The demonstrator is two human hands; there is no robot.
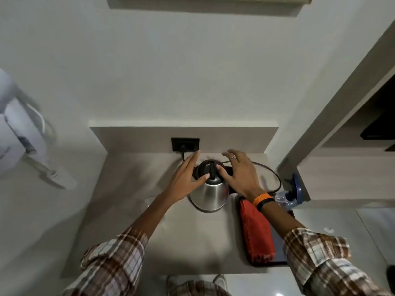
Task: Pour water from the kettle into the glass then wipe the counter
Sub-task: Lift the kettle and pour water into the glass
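Observation:
A steel kettle with a black lid stands on the beige counter, near the back wall. My left hand hovers at the kettle's left side, fingers spread, thumb touching the lid edge. My right hand reaches over the kettle's right side with its thumb on the lid and its fingers apart above the black handle. Neither hand has closed around anything. A folded red cloth lies on a dark tray at the right. No glass shows clearly; a clear crumpled plastic item sits beyond the tray.
The kettle's black cord loops to the right, and a plug sits in the wall socket behind. A cabinet side panel bounds the counter on the right. White appliances hang at the left. The counter's front edge is near my body.

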